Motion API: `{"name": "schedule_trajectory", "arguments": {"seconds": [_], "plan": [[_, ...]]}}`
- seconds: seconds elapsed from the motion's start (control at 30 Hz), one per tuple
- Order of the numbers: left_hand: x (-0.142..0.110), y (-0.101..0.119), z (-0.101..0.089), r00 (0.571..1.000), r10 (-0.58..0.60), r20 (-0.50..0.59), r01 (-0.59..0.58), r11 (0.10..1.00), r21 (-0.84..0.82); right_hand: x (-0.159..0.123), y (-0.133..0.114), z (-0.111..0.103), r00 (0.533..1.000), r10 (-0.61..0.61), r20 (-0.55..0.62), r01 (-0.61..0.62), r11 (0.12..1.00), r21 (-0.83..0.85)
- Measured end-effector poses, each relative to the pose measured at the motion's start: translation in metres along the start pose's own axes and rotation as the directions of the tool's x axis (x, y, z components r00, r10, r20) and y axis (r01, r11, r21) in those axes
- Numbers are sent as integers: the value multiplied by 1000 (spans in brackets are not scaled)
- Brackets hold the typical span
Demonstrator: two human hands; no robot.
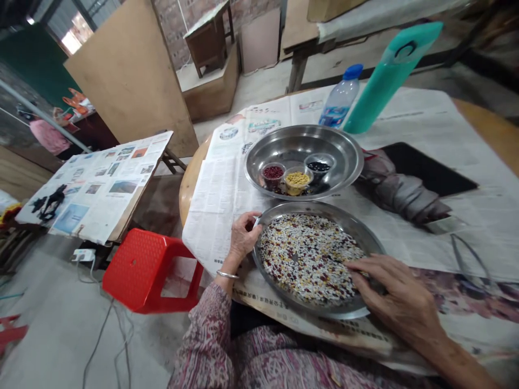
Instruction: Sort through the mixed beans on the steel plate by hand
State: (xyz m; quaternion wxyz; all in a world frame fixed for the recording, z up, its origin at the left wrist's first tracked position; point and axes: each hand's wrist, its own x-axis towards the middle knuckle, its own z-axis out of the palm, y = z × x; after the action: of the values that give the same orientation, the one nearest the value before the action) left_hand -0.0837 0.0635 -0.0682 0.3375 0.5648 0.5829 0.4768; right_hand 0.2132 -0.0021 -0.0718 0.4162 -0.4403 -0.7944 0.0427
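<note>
A round steel tray (367, 229) lies on the newspaper-covered table, spread with a mix of white grains and red, yellow and dark beans (308, 254). My left hand (244, 233) grips the tray's left rim, thumb and fingers closed around it. Over the right side of the mix is my right hand (391, 286), its thumb and forefinger drawn together at the grains; anything between the tips is too small to make out. Behind the tray, a steel basin (259, 146) contains small clear cups of red beans (273, 172), yellow beans (297, 179) and black beans (318, 165).
A water bottle (340, 100) and a teal bottle (391, 81) stand behind the basin. At the right lie a grey folded umbrella (409, 192) and a dark flat tablet-like object (430, 167). A red stool (140, 267) is at the left; a person in pink (48, 135) is farther off.
</note>
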Motion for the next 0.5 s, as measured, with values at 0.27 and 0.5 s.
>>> {"name": "schedule_trajectory", "arguments": {"seconds": [0.27,0.5], "plan": [[-1,2,1,1000,-5,10,5,1000,-2,-7,2,1,1000,31,4,-30,998,-52],[-1,0,1,1000,25,13,-25,1000,-6,-6,2,4,998,59,-5,-59,997,-49]]}}
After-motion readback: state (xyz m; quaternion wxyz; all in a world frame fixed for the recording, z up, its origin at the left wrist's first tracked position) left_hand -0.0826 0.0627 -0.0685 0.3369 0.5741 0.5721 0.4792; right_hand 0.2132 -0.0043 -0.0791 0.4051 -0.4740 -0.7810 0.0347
